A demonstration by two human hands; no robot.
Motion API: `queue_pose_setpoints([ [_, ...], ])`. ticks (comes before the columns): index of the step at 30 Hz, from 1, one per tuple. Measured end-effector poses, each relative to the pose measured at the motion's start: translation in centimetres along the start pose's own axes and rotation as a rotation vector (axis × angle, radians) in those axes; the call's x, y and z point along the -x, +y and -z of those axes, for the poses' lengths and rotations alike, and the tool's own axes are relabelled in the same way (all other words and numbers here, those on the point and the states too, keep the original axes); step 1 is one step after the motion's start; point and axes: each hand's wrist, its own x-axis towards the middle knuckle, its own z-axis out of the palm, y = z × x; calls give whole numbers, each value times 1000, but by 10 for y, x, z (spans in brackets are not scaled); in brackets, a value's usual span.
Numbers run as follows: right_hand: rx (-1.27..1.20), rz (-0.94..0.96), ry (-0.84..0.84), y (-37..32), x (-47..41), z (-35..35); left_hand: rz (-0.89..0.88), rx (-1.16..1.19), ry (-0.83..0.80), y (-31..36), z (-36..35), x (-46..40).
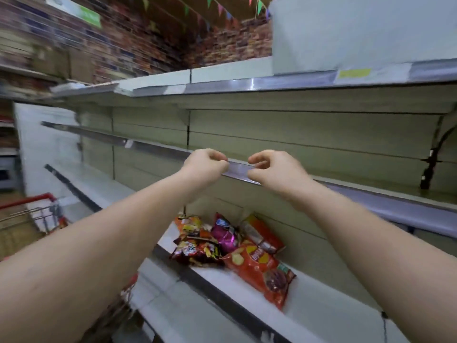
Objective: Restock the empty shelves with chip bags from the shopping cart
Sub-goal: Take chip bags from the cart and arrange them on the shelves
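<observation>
While both arms reach out at the middle shelf (371, 191), the left hand (206, 160) and right hand (269, 167) hang with fingers curled and nothing in them, just in front of its rail. Chip bags (237, 246) lie heaped on the lower shelf (321, 300), below the hands. Between loads, I'd say: the shopping cart (47, 211) waits far left, so next comes a turn there for another bag

No legible text. Print on the chip bags (237, 246) is blurred. Yellow tag (354, 73) on the upper shelf rail and the green sign (81, 14) are unreadable.
</observation>
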Motion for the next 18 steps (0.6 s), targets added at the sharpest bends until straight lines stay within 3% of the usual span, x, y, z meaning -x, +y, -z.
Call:
queue_pose_setpoints([
  [9,-128,10,-196,-80,-51,-171,174,-56,39,-126,140,-32],
  [18,-170,4,-464,-115,-90,-314,430,-116,117,-246,214,-44],
])
